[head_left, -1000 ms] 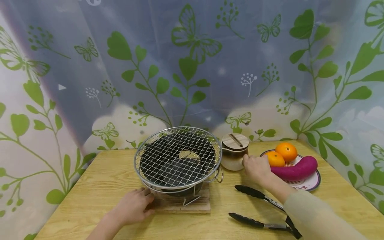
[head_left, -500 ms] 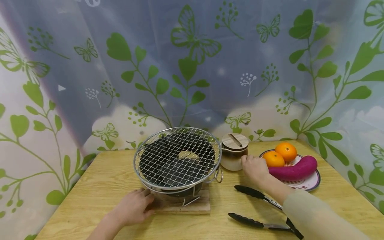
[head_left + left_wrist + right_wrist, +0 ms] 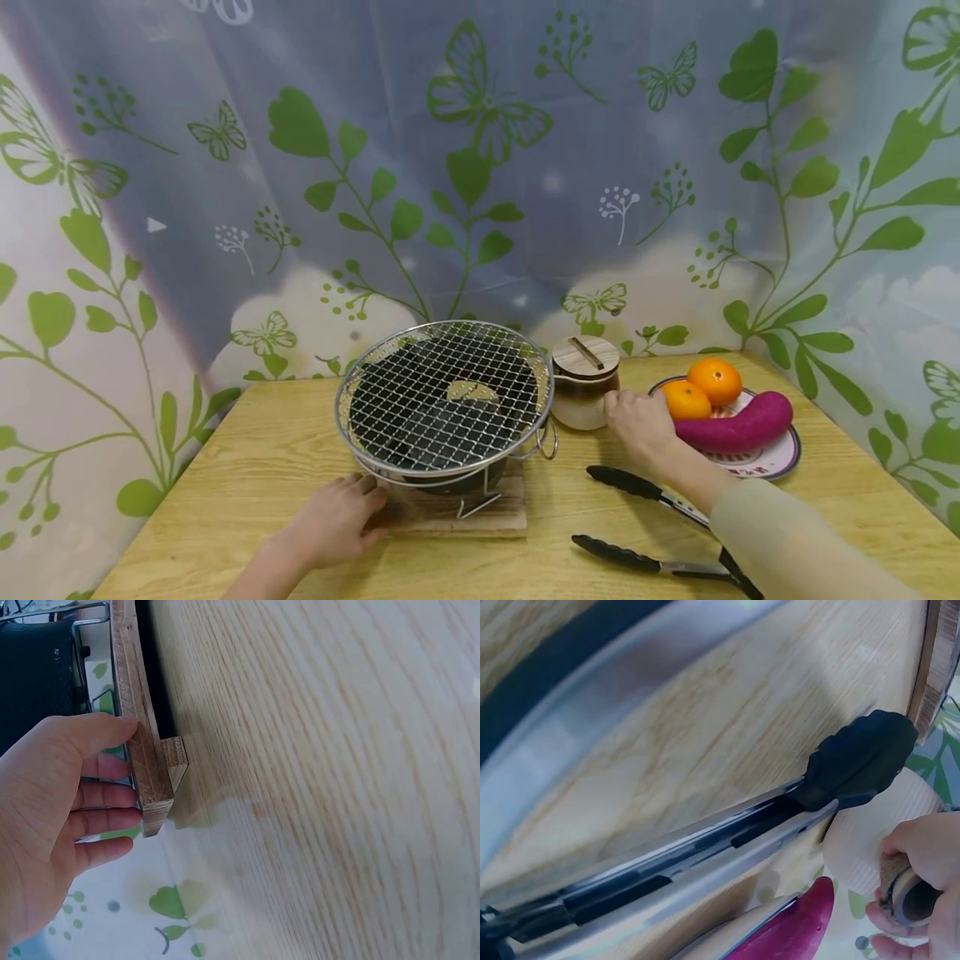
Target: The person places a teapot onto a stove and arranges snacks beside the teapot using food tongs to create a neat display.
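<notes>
My left hand (image 3: 337, 518) holds the near left corner of the wooden board (image 3: 468, 518) under a round tabletop grill (image 3: 450, 417). In the left wrist view, the thumb lies on the edge of the board (image 3: 146, 750), fingers at its end. A wire mesh covers the grill. At its right stands a brown and cream pot (image 3: 585, 407) with a wooden lid (image 3: 586, 357). My right hand (image 3: 641, 429) grips the pot's side handle, mostly hidden in the head view. The right wrist view shows the round end of this handle (image 3: 916, 900) between thumb and fingers.
Black-tipped tongs (image 3: 618, 553) lie spread on the table (image 3: 225, 467), partly under the right forearm. Right of that hand is a plate (image 3: 783, 458) with two oranges (image 3: 715, 382) and a purple eggplant (image 3: 738, 427). A leaf-patterned curtain (image 3: 510, 233) hangs close behind.
Both hands keep their holds, and the pot, grill and board stay in place. Only the head view has shifted slightly.
</notes>
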A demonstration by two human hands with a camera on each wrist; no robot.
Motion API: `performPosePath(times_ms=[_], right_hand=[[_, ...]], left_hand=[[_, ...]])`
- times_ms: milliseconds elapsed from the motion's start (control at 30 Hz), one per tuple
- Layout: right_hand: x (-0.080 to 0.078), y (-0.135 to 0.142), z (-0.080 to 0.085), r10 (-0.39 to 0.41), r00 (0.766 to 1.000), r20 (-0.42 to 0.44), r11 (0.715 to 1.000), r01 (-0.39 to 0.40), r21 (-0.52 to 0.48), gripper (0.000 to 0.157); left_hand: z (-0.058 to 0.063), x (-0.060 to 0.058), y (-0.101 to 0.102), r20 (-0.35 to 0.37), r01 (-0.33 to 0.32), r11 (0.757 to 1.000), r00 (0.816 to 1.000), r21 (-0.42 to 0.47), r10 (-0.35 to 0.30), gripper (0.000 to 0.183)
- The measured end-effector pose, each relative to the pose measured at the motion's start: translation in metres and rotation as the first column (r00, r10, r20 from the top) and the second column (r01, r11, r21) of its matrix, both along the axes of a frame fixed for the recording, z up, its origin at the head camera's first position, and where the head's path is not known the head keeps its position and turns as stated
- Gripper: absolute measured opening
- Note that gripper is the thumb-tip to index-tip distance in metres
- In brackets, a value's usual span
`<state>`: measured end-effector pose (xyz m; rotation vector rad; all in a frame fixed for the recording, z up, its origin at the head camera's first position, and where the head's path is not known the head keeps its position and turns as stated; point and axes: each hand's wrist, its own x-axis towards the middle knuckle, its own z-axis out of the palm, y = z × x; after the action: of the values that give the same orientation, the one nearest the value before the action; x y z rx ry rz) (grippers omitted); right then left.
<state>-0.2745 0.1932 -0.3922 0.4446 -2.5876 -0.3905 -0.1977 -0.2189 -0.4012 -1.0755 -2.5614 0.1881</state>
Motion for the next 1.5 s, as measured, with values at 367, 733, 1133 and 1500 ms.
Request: performPosePath(times_ms=[367, 733, 1133, 1500], right_hand=[[-0.001, 0.017, 0.023, 0.041, 0.999, 0.019, 0.989, -0.038, -0.14, 0.017], [0.008, 0.022, 0.038, 0.047, 0.999, -0.026, 0.992, -0.05, -0.113, 0.01], [0.015, 0.026, 0.047, 0.115, 0.979, -0.168, 0.982, -0.138, -0.131, 0.02], [0.018, 0.026, 0.073, 0.191, 0.939, -0.285, 0.97, -0.226, -0.094, 0.023]], left_hand=[[0.002, -0.001, 0.0, -0.001, 0.003, 1.0, 1.0, 0.019, -0.003, 0.034], [0.003, 0.002, -0.001, 0.037, -0.038, 0.999, 0.999, -0.006, 0.038, 0.035], [0.003, 0.003, 0.001, 0.033, -0.042, 0.999, 0.999, -0.019, 0.043, 0.038], [0.003, 0.003, 0.004, 0.041, -0.04, 0.999, 0.998, -0.023, 0.041, 0.038]])
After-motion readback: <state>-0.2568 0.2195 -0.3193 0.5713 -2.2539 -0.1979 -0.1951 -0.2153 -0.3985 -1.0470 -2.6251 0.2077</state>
